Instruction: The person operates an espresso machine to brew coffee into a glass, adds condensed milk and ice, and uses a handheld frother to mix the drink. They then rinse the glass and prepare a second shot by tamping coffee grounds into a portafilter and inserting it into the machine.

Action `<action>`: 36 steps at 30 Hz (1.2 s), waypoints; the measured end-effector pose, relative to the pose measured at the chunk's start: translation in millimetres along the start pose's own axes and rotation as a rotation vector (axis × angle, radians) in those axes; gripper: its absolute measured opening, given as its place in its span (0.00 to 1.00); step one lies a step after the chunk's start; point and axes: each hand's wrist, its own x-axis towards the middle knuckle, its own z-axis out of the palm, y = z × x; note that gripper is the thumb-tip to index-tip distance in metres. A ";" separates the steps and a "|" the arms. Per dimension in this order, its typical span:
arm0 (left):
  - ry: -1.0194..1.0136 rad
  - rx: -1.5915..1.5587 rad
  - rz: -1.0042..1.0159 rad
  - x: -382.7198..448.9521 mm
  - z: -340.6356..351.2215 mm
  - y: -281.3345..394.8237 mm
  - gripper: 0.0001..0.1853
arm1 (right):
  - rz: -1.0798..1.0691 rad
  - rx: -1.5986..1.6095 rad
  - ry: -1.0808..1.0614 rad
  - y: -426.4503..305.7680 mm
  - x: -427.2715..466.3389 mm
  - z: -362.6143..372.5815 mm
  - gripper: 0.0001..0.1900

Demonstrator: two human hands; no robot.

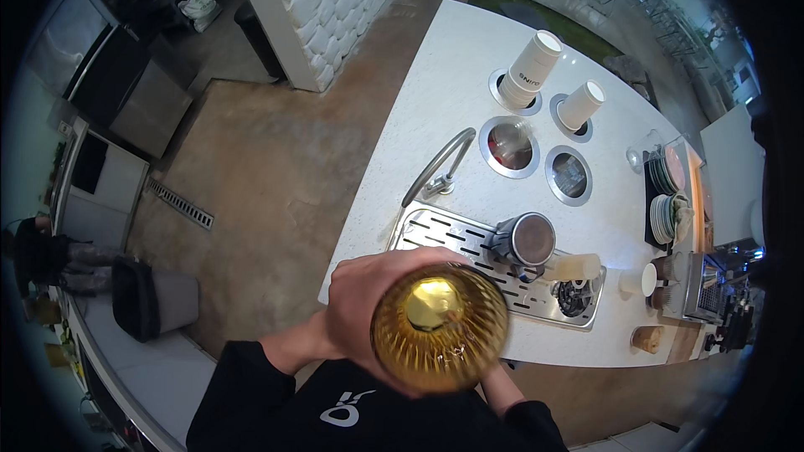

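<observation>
Close to the camera, a ribbed amber glass (440,333) fills the lower middle of the head view. My left hand (361,301) is wrapped around its left side. From the lower right my right forearm reaches behind the glass; the right hand itself is hidden by it, so its grip cannot be seen. Beyond the glass, a slotted steel drip tray (440,226) is set in the white counter (402,157). On the tray stand a metal pitcher (531,240) and a cup with pale contents (578,267).
A curved faucet (440,160) rises behind the tray. Paper cup stacks (531,69) stand in round counter holders. At the right are stacked plates (662,216), a white cup (641,279), a brown-filled cup (647,339) and a coffee machine (703,285). A bin (169,301) and another person (47,257) are left.
</observation>
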 end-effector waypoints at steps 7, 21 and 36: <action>-0.137 -0.094 0.219 55.1 -6.0 76.2 0.43 | -0.169 -0.188 -0.246 37.9 -30.9 -21.6 0.09; -0.162 -0.106 0.269 59.7 -13.2 129.3 0.41 | -0.113 -0.214 -0.237 42.1 -35.6 -17.7 0.08; -0.179 -0.094 0.272 55.3 -10.6 147.2 0.38 | -0.099 -0.212 -0.213 43.3 -38.3 -17.0 0.08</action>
